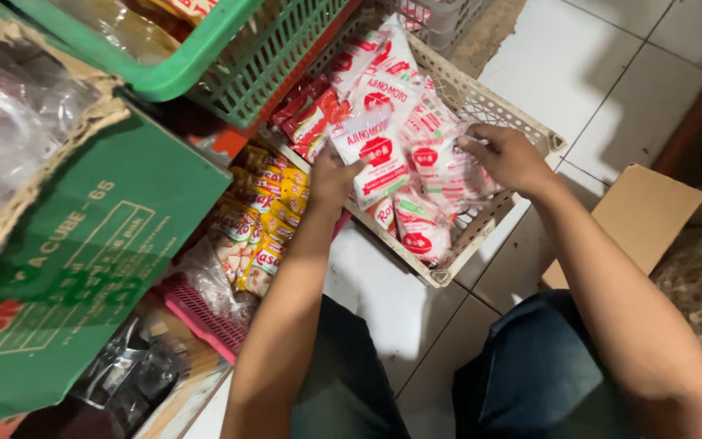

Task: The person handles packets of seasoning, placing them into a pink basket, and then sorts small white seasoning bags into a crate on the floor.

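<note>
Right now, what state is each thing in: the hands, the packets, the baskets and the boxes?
Left hand: grips white packet, upright.
Right hand: fingers on clear packet bundle.
Beige basket: open, partly filled, tilted.
Pink basket: holds yellow sachets.
Green basket: stacked above.
Green carton: torn edge.
Brown box: flap open.

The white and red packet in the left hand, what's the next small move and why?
Probably lay the white and red plastic packet flat onto the heap in the beige plastic crate. The left hand holds it tilted at the crate's near edge, while the right hand presses neighbouring packets aside.
</note>
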